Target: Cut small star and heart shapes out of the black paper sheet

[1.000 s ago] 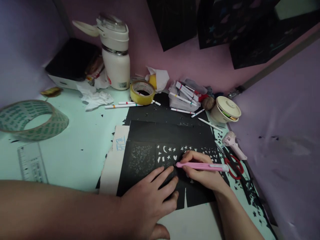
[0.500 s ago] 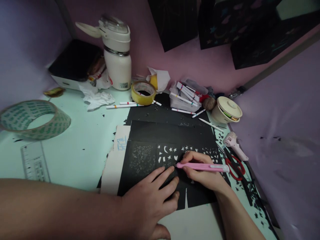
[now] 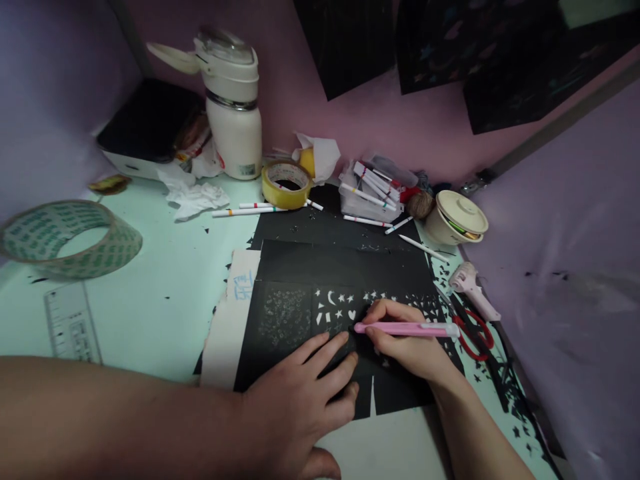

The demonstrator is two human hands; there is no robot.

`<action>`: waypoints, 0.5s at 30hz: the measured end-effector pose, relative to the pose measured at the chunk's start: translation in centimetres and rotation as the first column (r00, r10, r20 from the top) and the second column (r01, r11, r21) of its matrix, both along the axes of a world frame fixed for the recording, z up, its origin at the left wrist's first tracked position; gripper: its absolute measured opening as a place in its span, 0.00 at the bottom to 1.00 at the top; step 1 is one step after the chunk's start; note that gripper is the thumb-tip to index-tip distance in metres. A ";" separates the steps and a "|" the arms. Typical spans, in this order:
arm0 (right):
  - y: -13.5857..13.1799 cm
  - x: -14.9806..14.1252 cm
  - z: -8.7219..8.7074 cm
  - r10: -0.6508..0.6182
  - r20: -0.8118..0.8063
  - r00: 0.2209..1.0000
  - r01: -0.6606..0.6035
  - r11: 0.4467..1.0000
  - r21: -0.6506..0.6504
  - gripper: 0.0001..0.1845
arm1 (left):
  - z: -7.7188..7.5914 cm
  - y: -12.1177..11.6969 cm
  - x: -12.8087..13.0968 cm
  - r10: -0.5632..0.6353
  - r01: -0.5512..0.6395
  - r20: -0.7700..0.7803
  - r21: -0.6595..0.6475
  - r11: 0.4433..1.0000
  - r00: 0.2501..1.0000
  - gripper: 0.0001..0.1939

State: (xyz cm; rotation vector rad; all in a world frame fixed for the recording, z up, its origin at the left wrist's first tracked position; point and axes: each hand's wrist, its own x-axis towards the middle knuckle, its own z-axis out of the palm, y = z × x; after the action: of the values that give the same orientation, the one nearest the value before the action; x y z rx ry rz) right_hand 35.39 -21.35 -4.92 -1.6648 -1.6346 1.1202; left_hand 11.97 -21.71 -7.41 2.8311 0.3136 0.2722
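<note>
My right hand [image 3: 403, 333] grips a pink craft knife [image 3: 410, 329], pen-like, with its tip down on a sheet of black paper [image 3: 345, 267]. Small stars, a crescent moon and a heart [image 3: 352, 315] are cut out of the sheet and show white. To their left, a patch of faint drawn outlines [image 3: 285, 317] covers the black surface. Lying flat with fingers spread, my left hand [image 3: 315, 387] presses on the paper just left of the knife tip. White board [image 3: 225, 347] shows under the sheet, along its left side and below it.
Red-handled scissors [image 3: 475, 337], a pale glue gun [image 3: 473, 290] and black scraps lie at right. Behind are markers [image 3: 370, 193], a lidded tub [image 3: 457, 217], yellow tape [image 3: 287, 185] and a white bottle [image 3: 234, 120]. A big tape roll [image 3: 120, 247] and clear ruler [image 3: 73, 327] lie left.
The knife and my right hand have shifted very slightly; the tip stays near the same spot. My left hand keeps its place. The camera view has moved a little.
</note>
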 end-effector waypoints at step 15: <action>0.0 0.1 -0.1 0.008 -0.019 1.000 -0.008 1.000 0.025 0.02 | 0.4 0.3 -0.2 -0.037 0.037 0.010 -0.009 0.999 0.999 0.35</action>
State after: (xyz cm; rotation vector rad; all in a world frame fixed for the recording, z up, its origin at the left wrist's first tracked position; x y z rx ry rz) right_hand 35.45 -21.34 -5.05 -1.6280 -1.6382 1.1117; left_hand 11.76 -21.36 -6.96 2.8226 0.2596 0.2765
